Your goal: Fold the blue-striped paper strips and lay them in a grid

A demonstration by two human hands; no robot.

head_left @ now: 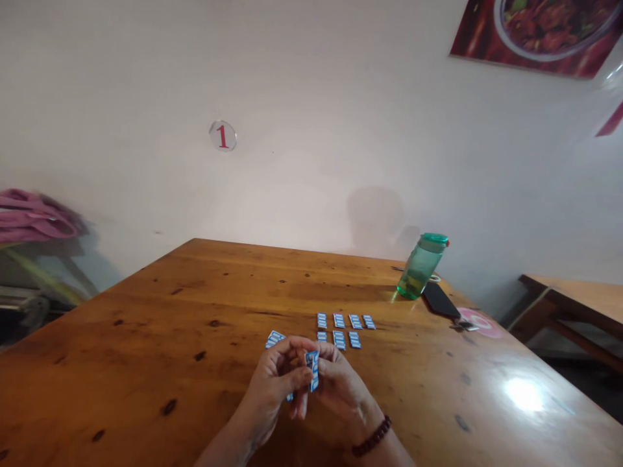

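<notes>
A small blue-and-white piece [314, 370], like a little card or packet, is held upright between both hands above the table's near part. My left hand [272, 383] pinches it with the thumb in front. From the other side, the fingers of my right hand [343, 386] close on its edge; a dark bead bracelet [372, 438] circles that wrist. A bit of blue shows below the left thumb, mostly hidden. Just beyond the left hand lie similar pieces [275, 338], partly covered. Past the right hand, several matching pieces [339, 340] lie in two rows.
On the wooden table [170, 363], a green bottle [422, 267] stands at the back right. Beside it lie a black phone [439, 299], keys [464, 323] and a pink disc [488, 325]. A wall [292, 162] rises behind; another wooden table or bench [574, 292] is at right.
</notes>
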